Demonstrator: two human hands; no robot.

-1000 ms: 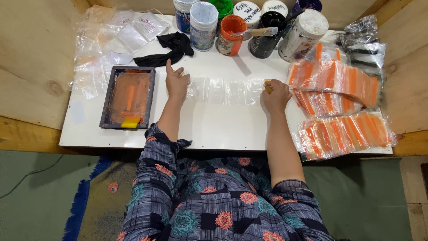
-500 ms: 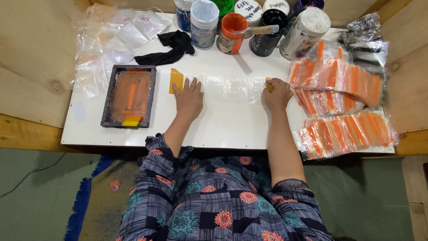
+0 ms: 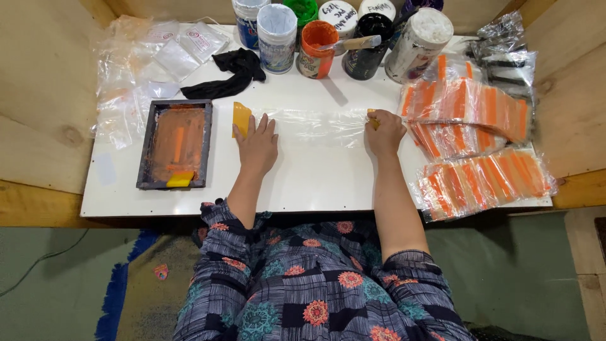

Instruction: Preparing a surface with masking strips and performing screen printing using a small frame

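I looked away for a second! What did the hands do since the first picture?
The left hand slid along the clear plastic strip, first toward the right hand, then back left, and a yellow card now shows by its fingers. The right hand kept pinning the strip's other end. Paint jars and tray stayed put.

**Small screen-printing workshop, by the looks of it**

A white table (image 3: 315, 183) is boxed in by plywood walls (image 3: 44, 82). Open ink pots (image 3: 315, 39) are lined up at the back, an orange-stained printing frame (image 3: 175, 145) is set down left, and stacks of orange-printed plastic bags (image 3: 480, 145) are piled right.
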